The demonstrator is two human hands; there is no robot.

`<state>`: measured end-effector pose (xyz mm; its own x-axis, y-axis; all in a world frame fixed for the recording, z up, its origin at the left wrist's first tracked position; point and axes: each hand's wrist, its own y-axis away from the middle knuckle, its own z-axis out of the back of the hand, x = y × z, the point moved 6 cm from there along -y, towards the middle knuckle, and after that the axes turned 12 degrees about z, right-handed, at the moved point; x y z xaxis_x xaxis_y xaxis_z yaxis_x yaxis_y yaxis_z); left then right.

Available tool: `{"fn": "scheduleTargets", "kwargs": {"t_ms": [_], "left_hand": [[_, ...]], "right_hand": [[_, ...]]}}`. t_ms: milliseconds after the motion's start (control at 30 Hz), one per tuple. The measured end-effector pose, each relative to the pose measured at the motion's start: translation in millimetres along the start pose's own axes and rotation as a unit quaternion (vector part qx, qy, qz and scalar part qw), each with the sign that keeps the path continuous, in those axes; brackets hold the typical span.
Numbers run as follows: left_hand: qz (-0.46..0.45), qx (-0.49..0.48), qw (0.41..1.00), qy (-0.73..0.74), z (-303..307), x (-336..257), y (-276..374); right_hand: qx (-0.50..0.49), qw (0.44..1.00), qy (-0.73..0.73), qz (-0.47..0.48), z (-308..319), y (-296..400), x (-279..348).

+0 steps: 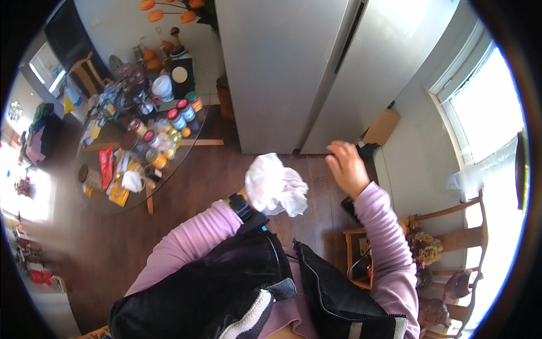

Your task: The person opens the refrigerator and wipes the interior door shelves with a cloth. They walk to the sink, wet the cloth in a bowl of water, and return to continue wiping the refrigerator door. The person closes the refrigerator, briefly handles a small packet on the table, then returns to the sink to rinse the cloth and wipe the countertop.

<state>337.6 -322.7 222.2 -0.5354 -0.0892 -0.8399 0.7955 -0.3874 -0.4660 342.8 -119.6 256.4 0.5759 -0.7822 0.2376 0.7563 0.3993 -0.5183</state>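
Note:
In front of my body, my left hand (pixel 244 196) is mostly hidden behind a crumpled white sheet (pixel 275 186), which it holds. Whether the sheet is thin cloth, paper or plastic I cannot tell. A black watch-like band (pixel 240 207) circles the left wrist. Farther right, my right hand (pixel 348 166) is raised with nothing in it and the thumb apart from the fingers. It appears near the lower part of a silver two-door refrigerator (pixel 283 76), whose doors are both shut. A dark vertical recess (pixel 350 38) runs between the doors.
To the left, a round glass table (pixel 186 165) carries jars (pixel 176 118), packets (pixel 106 163) and a white container (pixel 162 88). A cardboard piece (pixel 382 127) leans right of the refrigerator. Wooden chairs (pixel 461 239) bearing objects stand by the window (pixel 487 101). Dark wooden flooring (pixel 199 186) lies below.

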Motion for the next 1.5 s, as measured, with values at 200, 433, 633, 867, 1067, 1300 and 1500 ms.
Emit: {"fn": "scheduleTargets", "kwargs": {"t_ms": [200, 433, 633, 867, 1067, 1300, 1500], "left_hand": [[0.375, 0.194, 0.671, 0.61, -12.6, 109.6, -94.2], [0.386, 0.211, 0.542, 0.716, -26.8, 154.9, -205.8], [0.297, 0.17, 0.87, 0.355, -13.7, 211.3, -227.1], [0.378, 0.07, 0.764, 0.518, -14.5, 193.9, -220.9], [0.288, 0.135, 0.894, 0.316, -30.0, 173.7, -239.3], [0.018, 0.085, 0.987, -0.137, -139.8, 145.5, -319.6], [-0.146, -0.06, 0.968, -0.198, -234.7, 54.4, -353.5]], "right_hand": [[0.109, 0.939, 0.316, 0.076, 52.7, -142.9, -156.3], [0.188, 0.859, 0.463, 0.114, 71.1, -288.0, -271.5], [0.259, 0.815, 0.514, 0.065, 30.6, -317.0, -324.0], [0.169, 0.824, 0.535, 0.08, 31.3, -311.2, -319.9], [0.127, 0.857, 0.488, 0.107, 55.4, -241.8, -264.4], [-0.046, 0.944, 0.314, 0.086, 168.1, -114.9, -224.4], [-0.326, 0.918, 0.209, -0.089, 239.5, -7.1, -243.2]]}}
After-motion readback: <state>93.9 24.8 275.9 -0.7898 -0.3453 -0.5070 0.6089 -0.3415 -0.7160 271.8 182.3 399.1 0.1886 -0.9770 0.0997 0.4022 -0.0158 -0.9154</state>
